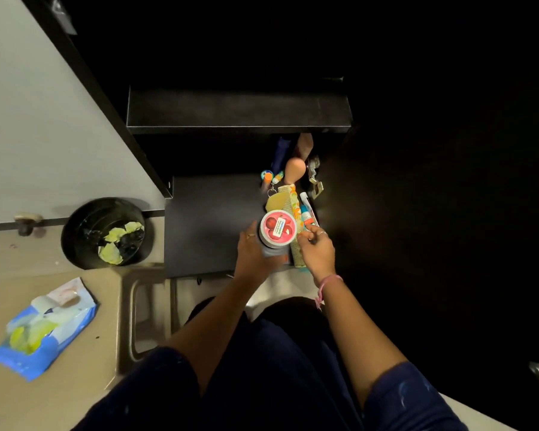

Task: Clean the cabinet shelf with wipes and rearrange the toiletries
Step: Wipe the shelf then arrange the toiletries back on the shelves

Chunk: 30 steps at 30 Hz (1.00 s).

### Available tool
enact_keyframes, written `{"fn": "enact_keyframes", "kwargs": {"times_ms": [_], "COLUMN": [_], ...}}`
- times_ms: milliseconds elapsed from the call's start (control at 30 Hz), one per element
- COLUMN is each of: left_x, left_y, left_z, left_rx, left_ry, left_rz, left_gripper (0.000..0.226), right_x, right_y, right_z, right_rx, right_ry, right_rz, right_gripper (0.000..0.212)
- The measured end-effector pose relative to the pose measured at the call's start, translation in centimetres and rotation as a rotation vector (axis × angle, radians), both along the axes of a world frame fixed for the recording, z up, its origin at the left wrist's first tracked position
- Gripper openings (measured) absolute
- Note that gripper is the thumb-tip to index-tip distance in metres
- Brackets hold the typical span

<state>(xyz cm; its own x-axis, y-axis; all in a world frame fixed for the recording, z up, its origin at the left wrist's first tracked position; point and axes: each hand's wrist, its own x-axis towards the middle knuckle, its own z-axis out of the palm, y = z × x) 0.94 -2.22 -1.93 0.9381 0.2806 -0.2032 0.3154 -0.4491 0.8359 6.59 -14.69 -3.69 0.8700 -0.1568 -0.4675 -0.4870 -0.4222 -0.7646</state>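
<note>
Dark cabinet shelf (212,222) at mid-frame, mostly bare on its left half, toiletries bunched along the right edge. Held a jar with a red lid (277,228) in the left hand (254,255), fingers wrapped round its side, right at the shelf's front. Pinched something small with the right hand (316,250), just beside the jar, over a yellow comb (280,200) and a white tube (307,209). Further out: black bin (106,233) with crumpled yellowish wipes at left, blue wipes pack (44,328) lying lower left on the beige floor.
</note>
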Motion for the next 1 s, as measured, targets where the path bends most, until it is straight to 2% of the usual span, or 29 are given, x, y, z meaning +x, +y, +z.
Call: {"fn": "enact_keyframes", "kwargs": {"times_ms": [100, 200, 333, 500, 600, 733, 900, 1000], "left_x": [1.2, 2.3, 3.3, 3.6, 3.6, 3.3, 0.3, -1.6], "left_y": [-0.6, -0.9, -0.8, -0.6, -0.4, 0.5, 3.2, 5.3], "left_z": [-2.3, -3.6, -4.8, -7.0, -7.8, -7.6, -6.3, -3.3], "left_rx": [-0.002, 0.021, 0.048, 0.064, 0.087, 0.129, 0.166, 0.091], "left_ry": [0.105, 0.142, 0.106, 0.098, 0.054, 0.006, -0.061, -0.071], "left_rz": [0.026, 0.039, 0.063, 0.002, -0.013, -0.041, -0.129, -0.087], "left_gripper": [0.099, 0.117, 0.113, 0.095, 0.089, 0.085, 0.077, 0.069], "right_x": [0.6, 1.4, 3.5, 7.1, 8.3, 7.6, 4.1, 2.3], "right_y": [0.4, 0.8, 1.2, 2.8, 3.7, 4.2, 3.8, 3.7], "right_z": [0.1, 0.0, 0.3, 1.0, 1.0, 1.3, 3.2, 4.9], "right_rx": [-0.035, -0.067, -0.141, -0.201, -0.301, -0.32, -0.261, -0.266], "right_ry": [0.01, 0.007, -0.127, -0.203, -0.21, -0.177, -0.26, -0.333], "right_rz": [0.076, 0.116, 0.241, 0.594, 0.78, 0.705, 0.489, 0.445], "right_gripper": [0.033, 0.03, 0.034, 0.055, 0.051, 0.038, 0.035, 0.037]}}
